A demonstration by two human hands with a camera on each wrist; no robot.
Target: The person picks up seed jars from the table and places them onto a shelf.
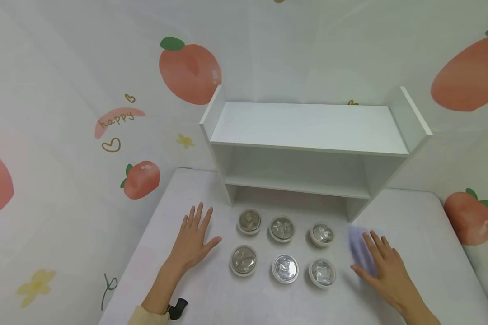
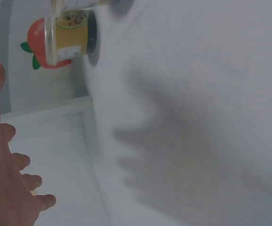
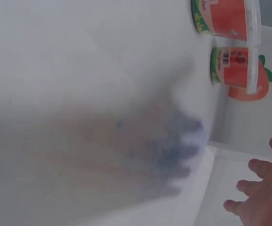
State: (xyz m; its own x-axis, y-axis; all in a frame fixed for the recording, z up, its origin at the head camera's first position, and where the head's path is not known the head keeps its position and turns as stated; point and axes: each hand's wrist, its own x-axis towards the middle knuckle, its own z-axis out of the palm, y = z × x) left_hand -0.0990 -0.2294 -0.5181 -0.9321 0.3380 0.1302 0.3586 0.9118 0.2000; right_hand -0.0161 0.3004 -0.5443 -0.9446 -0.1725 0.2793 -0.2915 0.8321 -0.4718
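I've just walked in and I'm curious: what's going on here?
A person's left hand and right hand hover over the white table, fingers spread, holding nothing. Between them, six round tubs stand in two rows of three, in front of a white shelf unit. Neither hand touches a tub.

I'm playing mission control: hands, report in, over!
Left hand and right hand spread, empty. Six tubs between them, two rows, untouched. Shelf behind; nothing seen blocking the tubs.
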